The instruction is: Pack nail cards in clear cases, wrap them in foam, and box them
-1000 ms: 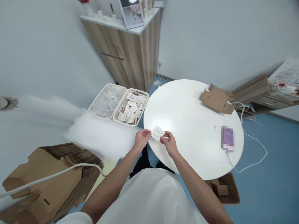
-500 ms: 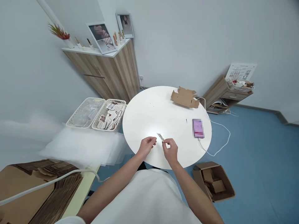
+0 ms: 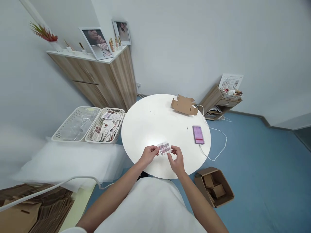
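A small clear-and-white tray of press-on nails (image 3: pixel 164 148), set in two rows, is held up over the white round table (image 3: pixel 143 129). My left hand (image 3: pixel 149 154) pinches its left edge between thumb and fingers. At the right edge is my right hand (image 3: pixel 177 159), thumb and forefinger spread apart beside the tray; whether they touch it I cannot tell. The nails face up toward me, pinkish and shiny.
An unfolded cardboard box (image 3: pixel 184 105) lies at the table's back. A phone (image 3: pixel 198 135) with a white cable sits at right. Baskets of packets (image 3: pixel 107 127) and clear plastic pieces (image 3: pixel 77 124) stand left. A carton (image 3: pixel 213 187) is on the floor.
The tray has turned from edge-on to face-up. My left hand has taken its left edge, while my right hand's pinch has loosened. The view has shifted a little to the right.
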`<state>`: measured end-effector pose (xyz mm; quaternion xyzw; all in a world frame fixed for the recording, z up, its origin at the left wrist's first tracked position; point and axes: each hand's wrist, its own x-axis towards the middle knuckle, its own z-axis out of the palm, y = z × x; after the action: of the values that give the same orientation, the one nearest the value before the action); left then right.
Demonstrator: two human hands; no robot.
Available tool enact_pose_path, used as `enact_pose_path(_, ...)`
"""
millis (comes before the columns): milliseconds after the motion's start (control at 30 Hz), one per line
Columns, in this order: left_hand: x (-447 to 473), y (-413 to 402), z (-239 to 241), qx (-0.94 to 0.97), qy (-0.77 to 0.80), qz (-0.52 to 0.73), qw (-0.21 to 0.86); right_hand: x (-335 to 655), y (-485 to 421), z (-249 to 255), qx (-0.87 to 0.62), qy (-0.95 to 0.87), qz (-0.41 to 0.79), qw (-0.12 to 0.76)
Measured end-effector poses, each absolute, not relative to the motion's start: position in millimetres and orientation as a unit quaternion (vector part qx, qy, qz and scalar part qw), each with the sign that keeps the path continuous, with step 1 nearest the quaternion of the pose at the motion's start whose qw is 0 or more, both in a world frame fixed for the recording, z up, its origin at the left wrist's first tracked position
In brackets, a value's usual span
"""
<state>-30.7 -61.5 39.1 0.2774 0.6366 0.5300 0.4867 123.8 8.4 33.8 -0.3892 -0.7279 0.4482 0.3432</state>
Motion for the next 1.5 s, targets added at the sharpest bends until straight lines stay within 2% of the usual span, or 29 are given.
enact_pose_path(133, -39, -60, 36, 0.323, 0.626, 0.508, 0.496, 120, 11, 38, -0.453, -0.582, 0.590, 0.327)
enact_pose_path(300, -42, -59, 28, 0.351, 0.620, 0.488, 0.504, 123, 3, 28, -0.483, -0.498, 0.645, 0.321)
enact_pose_path(533, -38, -57, 16, 0.350, 0.608, 0.503, 0.505, 128, -9, 25, -0.495, -0.565, 0.580, 0.317)
enact_pose_path(700, -39, -57, 13, 0.369, 0.631, 0.515, 0.447, 139, 3, 30, -0.398, -0.661, 0.603, 0.203)
enact_pose_path(800, -38, -57, 16, 0.386, 0.630, 0.513, 0.437, 145, 17, 33, -0.370, -0.678, 0.611, 0.172)
enact_pose_path(1033, -38, -50, 28, 0.478, 0.614, 0.451, 0.437, 152, 46, 32, -0.340, -0.672, 0.632, 0.181)
enact_pose_path(1300, -33, -36, 22, 0.515, 0.655, 0.383, 0.398, 157, 74, 21, -0.324, -0.706, 0.620, 0.112)
enact_pose_path(1500, -40, -42, 16, 0.488, 0.691, 0.381, 0.373, 142, 82, 14, -0.298, -0.725, 0.618, 0.067)
